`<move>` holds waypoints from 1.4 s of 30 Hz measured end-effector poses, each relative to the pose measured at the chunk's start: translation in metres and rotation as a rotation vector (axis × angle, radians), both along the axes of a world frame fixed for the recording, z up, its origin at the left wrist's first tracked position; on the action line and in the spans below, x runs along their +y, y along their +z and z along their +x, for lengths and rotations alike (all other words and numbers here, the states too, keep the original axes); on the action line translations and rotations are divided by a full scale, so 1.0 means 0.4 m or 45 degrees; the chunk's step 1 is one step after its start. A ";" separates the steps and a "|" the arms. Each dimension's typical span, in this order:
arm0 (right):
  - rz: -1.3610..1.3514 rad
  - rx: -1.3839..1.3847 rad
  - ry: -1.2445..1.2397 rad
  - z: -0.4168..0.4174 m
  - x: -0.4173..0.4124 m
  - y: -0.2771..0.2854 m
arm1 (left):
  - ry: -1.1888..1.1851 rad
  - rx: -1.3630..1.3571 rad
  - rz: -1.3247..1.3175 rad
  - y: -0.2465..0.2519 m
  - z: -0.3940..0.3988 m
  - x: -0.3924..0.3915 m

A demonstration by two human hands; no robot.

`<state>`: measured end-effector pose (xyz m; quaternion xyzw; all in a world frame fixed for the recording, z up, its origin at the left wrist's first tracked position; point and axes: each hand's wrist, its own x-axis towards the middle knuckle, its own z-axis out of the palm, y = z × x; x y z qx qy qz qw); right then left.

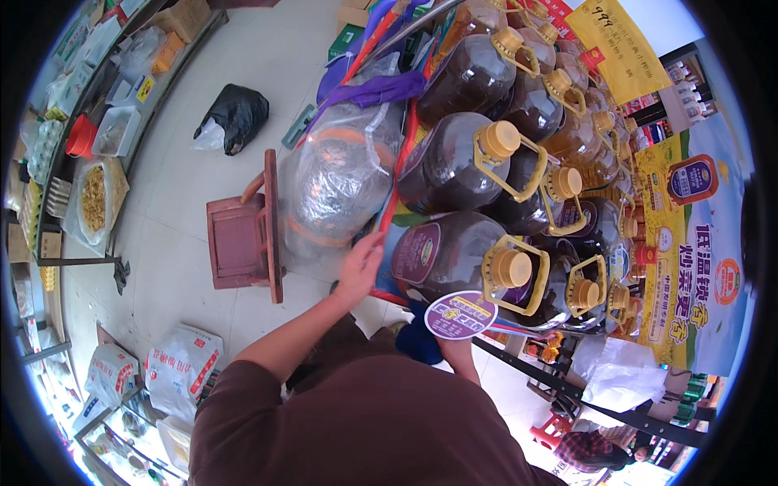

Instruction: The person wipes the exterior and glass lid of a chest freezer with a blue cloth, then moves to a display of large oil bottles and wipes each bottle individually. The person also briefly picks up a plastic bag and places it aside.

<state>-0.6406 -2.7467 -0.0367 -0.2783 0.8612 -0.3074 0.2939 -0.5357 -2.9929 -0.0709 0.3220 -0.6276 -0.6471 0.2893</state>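
Note:
My left hand (360,270) is at the red-edged corner of a display stand, its fingertips at the red strip (401,164). The fingers look extended, with nothing seen in them. Just right of it stands a large bottle of dark oil (462,243) with a yellow cap and handle. Below that bottle is an oval purple tag (461,314) bearing writing. My right wrist (459,355) shows under the tag; the tag and stand hide the fingers, so their grip is not visible. Left of the stand is a bulky thing wrapped in clear plastic (340,182).
A dark red wooden chair (243,243) and a black plastic bag (234,118) are on the tiled floor. Shelves (152,91) with tubs line the left. Several oil bottles (468,67) fill the stand, beside a printed board (693,243). A person (586,451) is at lower right.

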 end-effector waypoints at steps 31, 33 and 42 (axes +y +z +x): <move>-0.856 -0.491 -0.595 -0.081 0.028 0.198 | -1.080 -0.021 -0.498 0.640 -0.261 0.209; -0.737 -0.538 -0.448 -0.110 0.043 0.155 | -0.898 -0.038 -0.496 0.636 -0.290 0.226; -0.792 -0.425 -0.049 -0.140 0.040 0.137 | -0.747 -0.478 -0.009 0.605 -0.347 0.256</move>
